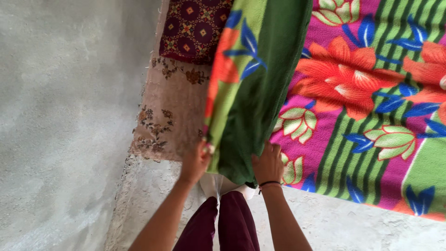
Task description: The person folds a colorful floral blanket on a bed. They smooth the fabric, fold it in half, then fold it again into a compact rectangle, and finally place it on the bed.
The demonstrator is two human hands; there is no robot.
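A bright fleece blanket [362, 93] with orange flowers, blue leaves and green and pink stripes lies spread across the right of the view. Its left side is folded over, showing a plain green underside [260, 97]. My left hand [195, 162] grips the folded blanket's outer edge at the lower left corner. My right hand [268, 163], with a black band on the wrist, presses on and grips the fold's inner side near the same end. Both forearms reach up from the bottom of the frame.
A beige floral mattress [169, 107] lies under the blanket, with a maroon patterned pillow [195, 28] at its far end. Grey concrete floor [65, 121] fills the left. My maroon trousers [223, 223] show at the bottom.
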